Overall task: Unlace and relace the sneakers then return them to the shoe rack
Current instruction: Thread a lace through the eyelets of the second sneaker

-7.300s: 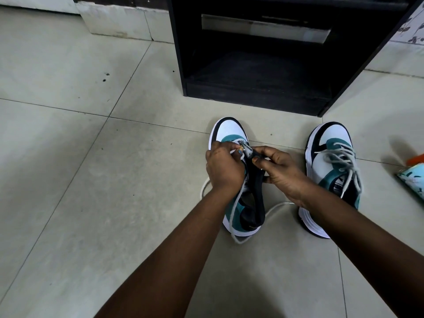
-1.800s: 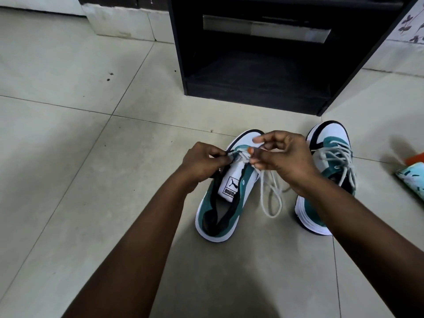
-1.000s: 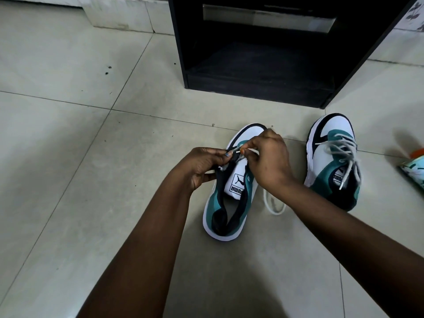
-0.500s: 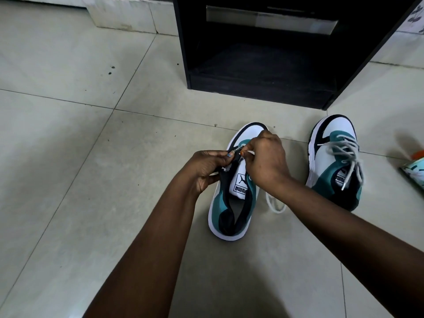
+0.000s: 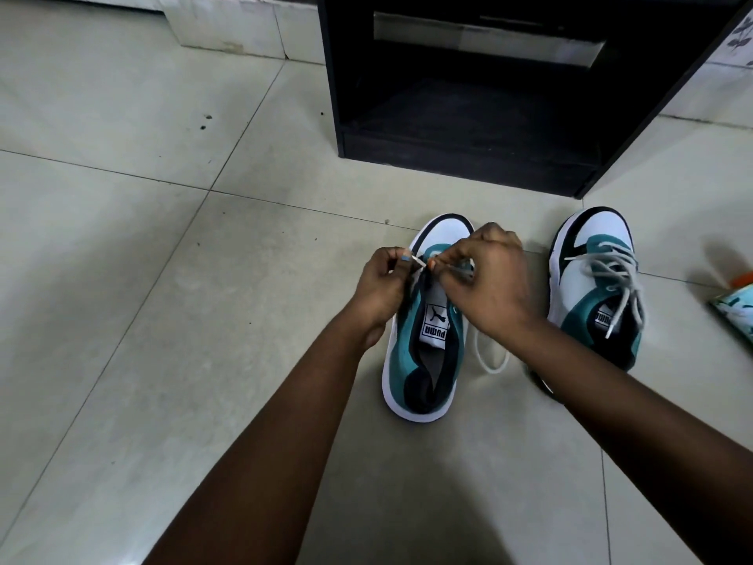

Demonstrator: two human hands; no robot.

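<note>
1. Your near sneaker (image 5: 423, 344) lies flat on the tiled floor (image 5: 163, 320), long axis running from you toward the shoe rack (image 5: 468, 116), toe pointing at the rack and leaning slightly right.
2. The second sneaker (image 5: 591, 279) sits just to its right, apart from it, toe also toward the rack, its heel hidden behind your right forearm.
3. The near sneaker looks mostly unlaced: its white tongue with a black logo lies bare, and the dark opening gapes toward you.
4. It has a white rounded toe with a black trim line, teal suede-like side panels, a black padded collar and a thick white sole.
5. The second sneaker matches in colour and carries pale grey flat laces crossed over its tongue, loose ends trailing toward the heel.
6. Your left hand (image 5: 383, 283) is curled, thumb and fingertip pinching the stiff white tip of the lace (image 5: 493, 362) at the shoe's left edge, near the toe.
7. Your right hand (image 5: 485, 279) is curled over the front of the shoe, pinching the lace close beside the left fingers.
8. A white loop of lace lies on the floor between the two sneakers.
9. The rack is dark wood-grain board, boxy, its low shelf open toward you.
10. A patterned teal item (image 5: 737, 311) shows at the floor's right edge; I cannot tell what it is.
</note>
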